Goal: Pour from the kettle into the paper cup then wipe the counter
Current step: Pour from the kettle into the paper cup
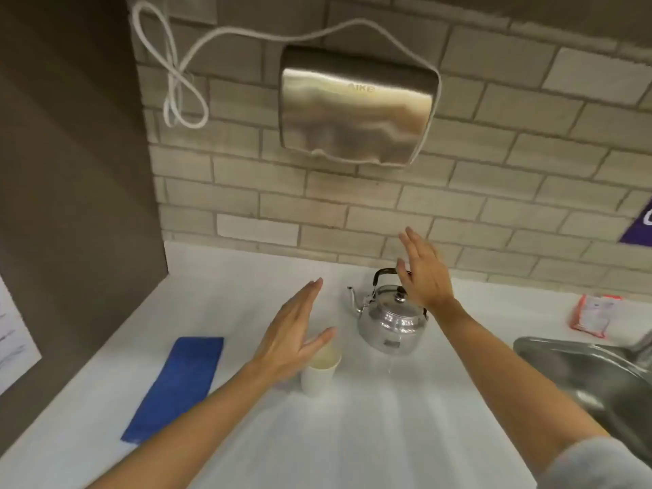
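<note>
Both hands were empty, fingers spread: right hand (421,273) over kettle (391,321), left hand (294,333) by paper cup (319,370). Pour pending; grip handle next.

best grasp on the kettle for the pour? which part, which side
Take the kettle by its arched top handle, from above with the right hand, which already hovers there. The handle stands upright over the lid and the spout points left, toward the cup, so tipping left likely pours.

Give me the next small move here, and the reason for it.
Probably close the right hand on the kettle handle. Both hands are open and hold nothing, the right one hovers by that handle, and the left hand is beside the paper cup.
</note>
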Demonstrator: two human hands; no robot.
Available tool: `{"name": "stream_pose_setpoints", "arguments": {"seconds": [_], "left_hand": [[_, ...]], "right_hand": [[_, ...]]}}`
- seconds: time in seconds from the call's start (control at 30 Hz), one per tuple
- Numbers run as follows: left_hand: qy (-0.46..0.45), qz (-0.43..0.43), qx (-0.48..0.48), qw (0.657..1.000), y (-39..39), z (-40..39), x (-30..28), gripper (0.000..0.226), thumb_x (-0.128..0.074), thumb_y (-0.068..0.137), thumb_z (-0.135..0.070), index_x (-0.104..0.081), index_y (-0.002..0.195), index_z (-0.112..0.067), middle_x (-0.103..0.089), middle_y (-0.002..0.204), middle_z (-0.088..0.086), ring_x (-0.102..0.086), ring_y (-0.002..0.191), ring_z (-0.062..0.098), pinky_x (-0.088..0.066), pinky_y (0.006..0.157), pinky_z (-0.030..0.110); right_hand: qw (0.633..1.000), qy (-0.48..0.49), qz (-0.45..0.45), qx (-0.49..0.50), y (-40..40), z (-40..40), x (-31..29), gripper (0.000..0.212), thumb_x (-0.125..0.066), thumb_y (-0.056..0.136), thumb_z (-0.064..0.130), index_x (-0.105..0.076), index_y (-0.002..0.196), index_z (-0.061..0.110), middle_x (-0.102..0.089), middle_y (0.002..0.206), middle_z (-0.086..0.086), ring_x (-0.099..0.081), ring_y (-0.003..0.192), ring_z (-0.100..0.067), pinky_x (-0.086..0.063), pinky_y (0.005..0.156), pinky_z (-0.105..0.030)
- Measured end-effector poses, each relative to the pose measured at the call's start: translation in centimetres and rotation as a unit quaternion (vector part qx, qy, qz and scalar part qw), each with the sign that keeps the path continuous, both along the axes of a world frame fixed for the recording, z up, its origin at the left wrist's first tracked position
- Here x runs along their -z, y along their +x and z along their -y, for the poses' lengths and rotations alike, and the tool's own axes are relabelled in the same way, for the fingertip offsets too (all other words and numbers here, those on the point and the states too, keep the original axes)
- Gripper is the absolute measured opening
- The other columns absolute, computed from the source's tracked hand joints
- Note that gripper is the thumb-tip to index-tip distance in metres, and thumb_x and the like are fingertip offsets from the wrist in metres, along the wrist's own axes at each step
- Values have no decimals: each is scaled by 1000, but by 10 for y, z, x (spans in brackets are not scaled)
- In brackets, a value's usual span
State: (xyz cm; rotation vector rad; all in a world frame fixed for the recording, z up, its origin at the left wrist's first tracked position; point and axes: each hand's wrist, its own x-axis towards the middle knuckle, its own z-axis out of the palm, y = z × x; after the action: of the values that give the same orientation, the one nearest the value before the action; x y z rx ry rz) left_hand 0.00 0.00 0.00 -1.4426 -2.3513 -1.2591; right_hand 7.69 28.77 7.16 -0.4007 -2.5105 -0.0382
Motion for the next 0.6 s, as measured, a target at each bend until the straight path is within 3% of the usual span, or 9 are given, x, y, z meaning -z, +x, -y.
{"name": "stream_pose_setpoints", "arguments": {"seconds": [0.17, 0.33, 0.4, 0.5, 0.6], "left_hand": [[-15, 114, 35, 993, 14, 0, 33, 94, -63, 78, -62, -10, 151, -36, -19, 159, -14, -22, 143, 5, -24, 117, 29], [36, 195, 25, 980, 17, -4, 54, 102, -72, 67, -65, -14, 148, -43, -25, 153, -22, -25, 138, -7, -25, 110, 15], [49, 215, 26, 975, 18, -5, 62, 102, -77, 65, -63, -17, 146, -44, -31, 148, -22, -32, 135, -6, -29, 107, 11], [59, 227, 19, 972, 16, -7, 72, 102, -80, 64, -59, -20, 145, -45, -38, 142, -23, -39, 131, -4, -31, 103, 6], [66, 236, 16, 969, 15, -8, 79, 101, -82, 63, -57, -22, 144, -48, -45, 134, -24, -46, 125, -3, -33, 100, 6]], "right_hand": [[983, -109, 118, 90, -2, -26, 15, 52, -43, 105, 32, -39, 152, 11, -37, 161, -13, -36, 147, -31, -27, 119, -47], [953, -220, 178, 112, -8, -49, 28, 64, -52, 99, 49, -40, 152, 14, -40, 159, -10, -39, 144, -32, -32, 117, -51], [938, -271, 186, 111, -12, -53, 32, 71, -58, 95, 52, -39, 152, 13, -40, 158, -13, -39, 144, -34, -31, 118, -53], [918, -353, 157, 93, -18, -60, 36, 80, -68, 91, 47, -35, 154, 11, -39, 157, -16, -39, 143, -36, -34, 115, -45], [910, -375, 155, 85, -22, -67, 35, 84, -75, 86, 42, -35, 154, 11, -39, 157, -16, -40, 143, -35, -35, 113, -42]]}}
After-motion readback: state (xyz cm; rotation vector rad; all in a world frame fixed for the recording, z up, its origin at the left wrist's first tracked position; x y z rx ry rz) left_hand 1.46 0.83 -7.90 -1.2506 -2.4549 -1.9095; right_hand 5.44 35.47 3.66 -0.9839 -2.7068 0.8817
